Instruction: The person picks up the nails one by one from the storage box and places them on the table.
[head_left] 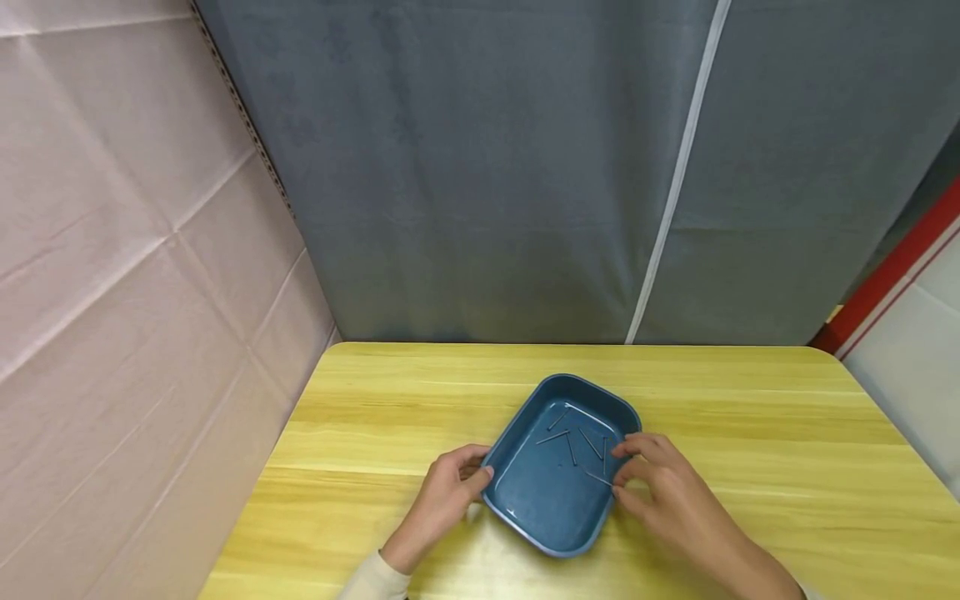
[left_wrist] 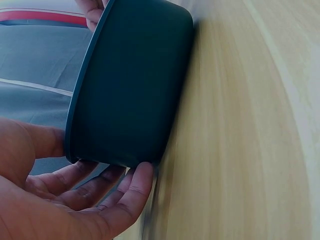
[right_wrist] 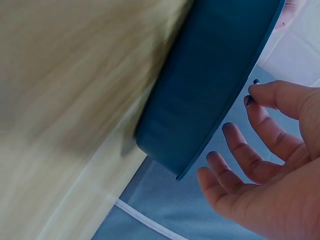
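A blue rectangular tray (head_left: 551, 512) with rounded corners stands on the table, turned at a slant. My left hand (head_left: 452, 487) grips its left side, thumb at the rim and fingers against the outer wall, as the left wrist view shows. Over the tray's right side, my right hand (head_left: 660, 483) pinches a thin metal nail (head_left: 597, 478) between thumb and index finger, its other fingers loosely bent. Only the nail's small ends show in the right wrist view. Several more nails (head_left: 552, 437) lie scattered on the tray's floor, towards its far half.
The yellow wood-grain table (head_left: 390, 400) reaches back to a grey curtain (head_left: 480, 183) with a pale vertical strip. A pinkish cloth wall (head_left: 135, 250) stands on the left, and a white panel with a red edge (head_left: 900, 275) on the right.
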